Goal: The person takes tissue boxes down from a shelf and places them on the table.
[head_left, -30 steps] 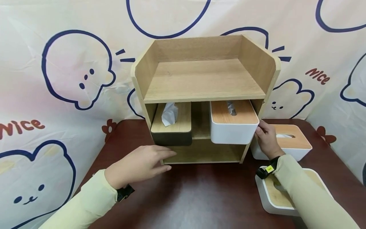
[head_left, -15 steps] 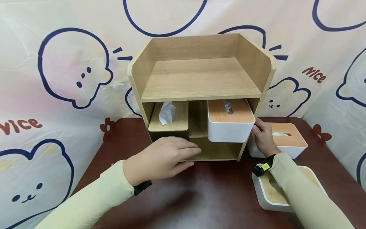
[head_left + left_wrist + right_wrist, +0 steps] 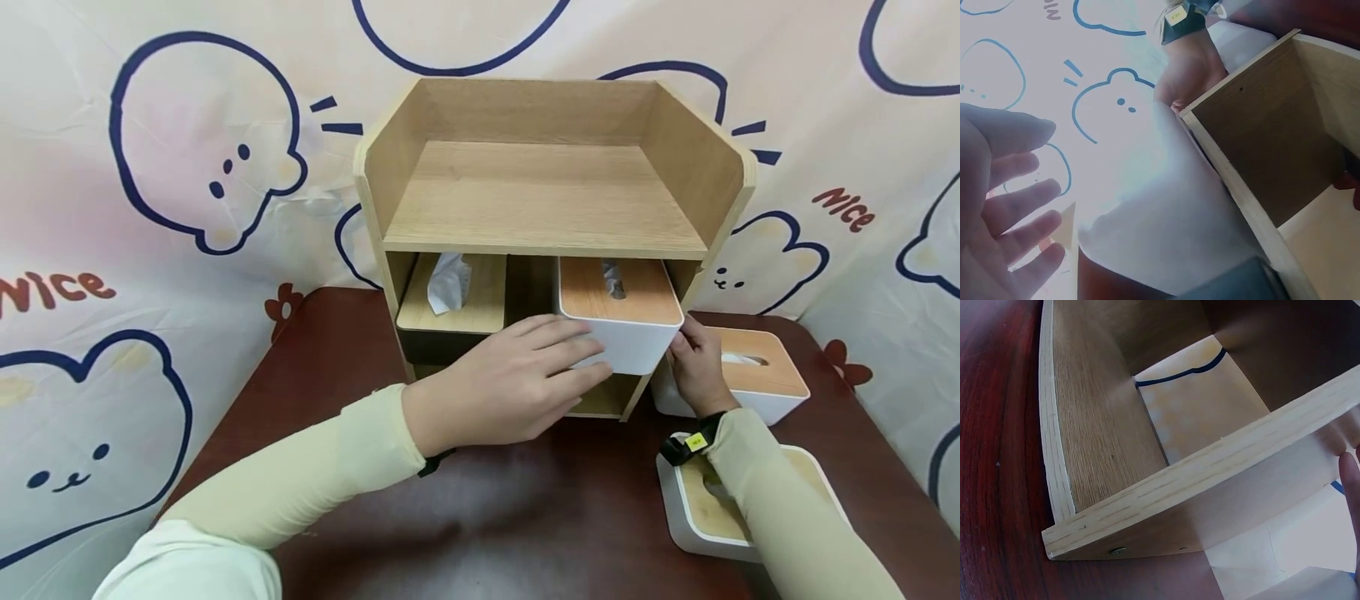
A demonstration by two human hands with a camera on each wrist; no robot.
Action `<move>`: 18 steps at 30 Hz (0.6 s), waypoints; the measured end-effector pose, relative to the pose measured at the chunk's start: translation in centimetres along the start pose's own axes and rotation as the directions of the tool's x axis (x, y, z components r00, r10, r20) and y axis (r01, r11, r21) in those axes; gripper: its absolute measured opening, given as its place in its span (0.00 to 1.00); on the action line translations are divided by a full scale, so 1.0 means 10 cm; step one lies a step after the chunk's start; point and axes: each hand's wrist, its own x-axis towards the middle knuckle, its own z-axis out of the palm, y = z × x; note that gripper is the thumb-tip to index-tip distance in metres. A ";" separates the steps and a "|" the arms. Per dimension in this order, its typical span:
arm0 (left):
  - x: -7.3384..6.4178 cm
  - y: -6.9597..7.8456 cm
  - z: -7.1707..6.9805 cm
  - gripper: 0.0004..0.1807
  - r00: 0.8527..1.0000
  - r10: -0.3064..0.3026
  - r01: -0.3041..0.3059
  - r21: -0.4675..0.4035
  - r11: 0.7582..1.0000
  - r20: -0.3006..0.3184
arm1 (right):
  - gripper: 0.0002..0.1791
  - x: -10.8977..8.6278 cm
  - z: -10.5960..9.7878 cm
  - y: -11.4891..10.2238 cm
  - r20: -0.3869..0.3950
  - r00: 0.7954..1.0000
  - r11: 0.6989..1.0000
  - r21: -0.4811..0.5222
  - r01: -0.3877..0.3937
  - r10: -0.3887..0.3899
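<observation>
A white tissue box [image 3: 645,346] with a wooden lid sticks out of the right side of the wooden desktop shelf's middle tier. My left hand [image 3: 510,383] is in front of it, fingers spread and nearly straight, fingertips overlapping its front face. In the left wrist view, the left hand [image 3: 1010,194] appears with nothing between its fingers. My right hand [image 3: 697,367] grips the front edge of the shelf's right side panel, by the box's corner. A finger [image 3: 1350,478] shows outside that panel in the right wrist view. The shelf [image 3: 547,192] stands upright on the table.
A black tissue box [image 3: 480,300] with a wooden lid and tissue poking out sits in the middle tier's left side. Right of the shelf are another white tissue box [image 3: 765,367] and, nearer, a low white one [image 3: 712,517] partly under the right forearm. Patterned cloth [image 3: 210,333] hangs behind.
My left hand has moved right and slightly up, from below the black tissue box to the front of the white one. My right hand stays at the shelf's right edge.
</observation>
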 end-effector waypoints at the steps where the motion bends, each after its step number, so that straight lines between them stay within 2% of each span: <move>1: 0.03 0.00 0.02 0.16 1.000 0.002 -0.002 0.013 1.000 -0.008 | 0.23 -0.01 0.00 0.00 -0.003 1.000 1.000 0.011 -0.006 0.006; 4: 0.10 0.02 0.09 0.16 1.000 0.009 -0.008 0.044 0.999 -0.016 | 0.22 -0.04 0.00 -0.01 -0.011 1.000 0.999 0.031 -0.020 0.020; 11: 0.18 0.07 0.21 0.18 0.999 0.021 -0.023 0.077 0.997 0.028 | 0.21 -0.06 0.03 -0.01 -0.001 1.000 0.998 0.056 -0.020 0.020; 18: 0.31 0.11 0.34 0.19 0.998 0.041 -0.044 0.089 0.995 0.039 | 0.19 -0.06 -0.03 0.00 -0.035 0.999 0.995 -0.097 -0.015 0.011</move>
